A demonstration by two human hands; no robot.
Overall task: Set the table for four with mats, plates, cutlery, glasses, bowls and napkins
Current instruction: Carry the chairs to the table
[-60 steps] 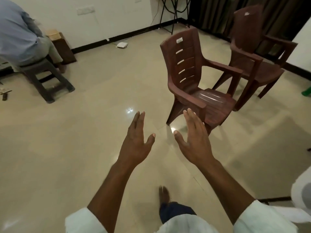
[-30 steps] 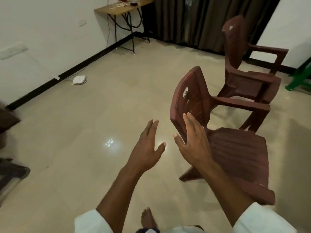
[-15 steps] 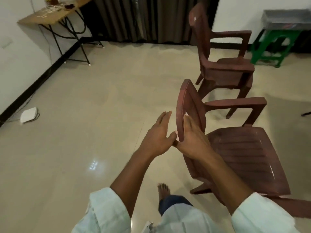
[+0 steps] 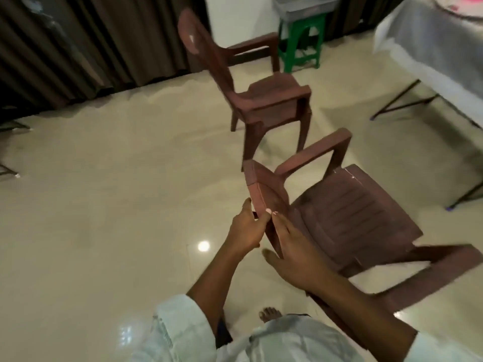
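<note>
Glossy beige floor [image 4: 104, 205], brown chairs [image 4: 261, 100], dark curtains [image 4: 65, 48], perhaps.

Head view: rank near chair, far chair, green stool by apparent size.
1. near chair, held by both hands, largest, though closeness inflates it
2. far chair; likely the same model
3. green stool, smallest, farthest away

The room is looking rather dim, with warm indoor light. A lamp from above is giving a small bright glare spot on the glossy floor [image 4: 203, 246]. Soft shadows are lying under the near chair [image 4: 347, 212]. The whole picture is slightly blurring, and straight lines are bending near the edges.
</note>
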